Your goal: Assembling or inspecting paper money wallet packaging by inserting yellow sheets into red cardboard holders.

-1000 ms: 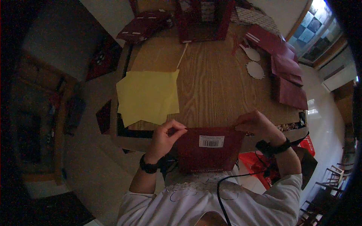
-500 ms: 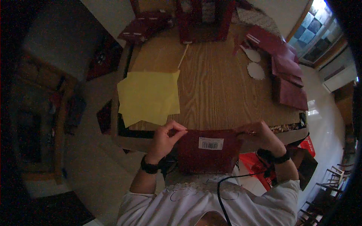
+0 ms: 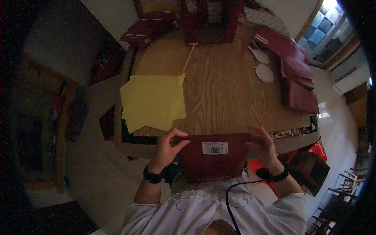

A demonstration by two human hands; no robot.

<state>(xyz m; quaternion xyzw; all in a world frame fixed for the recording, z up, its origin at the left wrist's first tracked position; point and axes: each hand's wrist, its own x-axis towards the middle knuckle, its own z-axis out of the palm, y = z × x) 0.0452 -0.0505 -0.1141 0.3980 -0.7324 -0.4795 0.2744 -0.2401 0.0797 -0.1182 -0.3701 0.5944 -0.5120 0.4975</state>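
A flat dark red paper bag with a white barcode label hangs upright at the table's near edge, close against my body. My left hand is closed on its top left corner, thumb and forefinger pinching there. At the top right corner is my right hand, its fingers bent around that edge; the fingertips are dim. A yellow sheet with angled edges lies flat on the table, just beyond my left hand.
Several dark red folded pieces line the table's right side, beside a white scalloped disc. At the back stand a dark red box-like holder and a dark red stack. A black cable crosses my lap.
My right hand has moved left and slightly down along the bag's top right edge, and its fingers have shifted. The left hand still pinches the left corner.
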